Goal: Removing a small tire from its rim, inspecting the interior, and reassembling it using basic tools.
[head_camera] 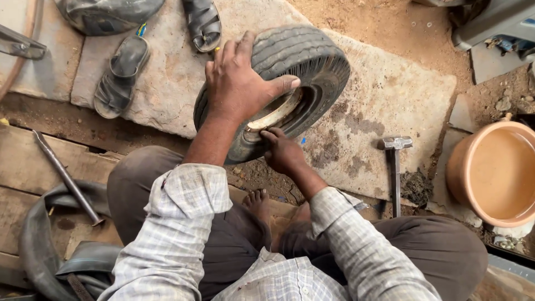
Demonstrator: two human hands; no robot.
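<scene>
Pressing and prying at a small black rubber tyre [290,72] standing tilted on a stone slab [384,95].

Spreading the left hand [237,83] flat and wide over the tyre's near sidewall, thumb reaching to the pale metal rim [276,114], gripping nothing, only bearing down. Curling the right hand [283,151] half shut below, fingertips hooking the tyre's lower bead at the rim edge; whether pinching anything there, cannot tell. Leaning on its tread, open centre facing toward the right and the camera, axle line running roughly left to right. Lying well apart on the slab: a steel hammer [394,167]; just beyond, an orange plastic tub [493,173]; on the left, a long iron bar [64,175] on wooden planks [22,167], a black inner tube [39,245], dark sandals [120,72]; sandy ground all around.
</scene>
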